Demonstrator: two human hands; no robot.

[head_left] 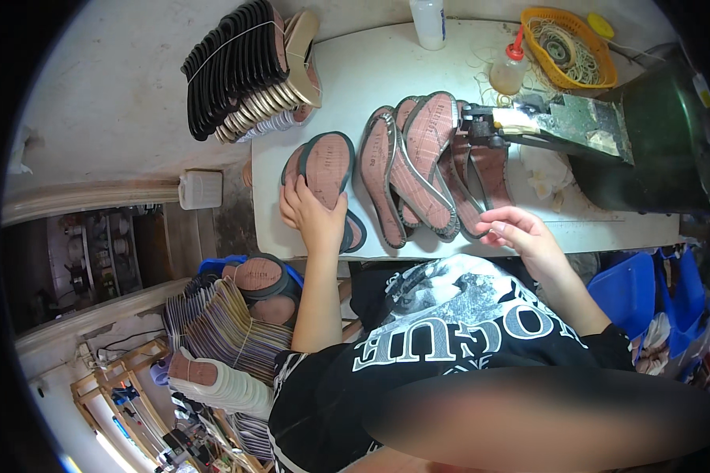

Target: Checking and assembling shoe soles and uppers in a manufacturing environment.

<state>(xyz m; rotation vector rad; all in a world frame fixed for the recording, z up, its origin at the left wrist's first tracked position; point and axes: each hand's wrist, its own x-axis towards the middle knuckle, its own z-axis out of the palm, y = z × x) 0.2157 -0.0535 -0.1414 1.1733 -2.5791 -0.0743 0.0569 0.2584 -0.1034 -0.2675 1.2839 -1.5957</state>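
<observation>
Head view, left hand: the left hand (314, 211) is grasping the dark-edged soles (328, 162), thumb along one side and fingers over the other; the pieces overlap, and one rounded end pokes out below the wrist side.
Right hand: the right hand (521, 230) has thumb and fingertips drawn together just beside the lower ends of the loose pile; whether anything is pinched between them, I cannot tell.
Where the soles are: on the pale desk (347, 67), the held ones left of the loose pile (434, 130), which lies crisscrossed in front of the green machine (651, 138).
Bundled: the black-and-gold stack (237, 71) at the back left has a thin band across it; the striped stack (237, 327) beside the person appears tied too. These look like gathered lots.
Left loose: the pile and the held soles show no tie, so I judge this lot unfinished.
Bands: pale loops lie in the yellow basket (610, 77) and loose on the desk near the red-tipped bottle (508, 75).
Unclear: whether any edging remains undone.
</observation>
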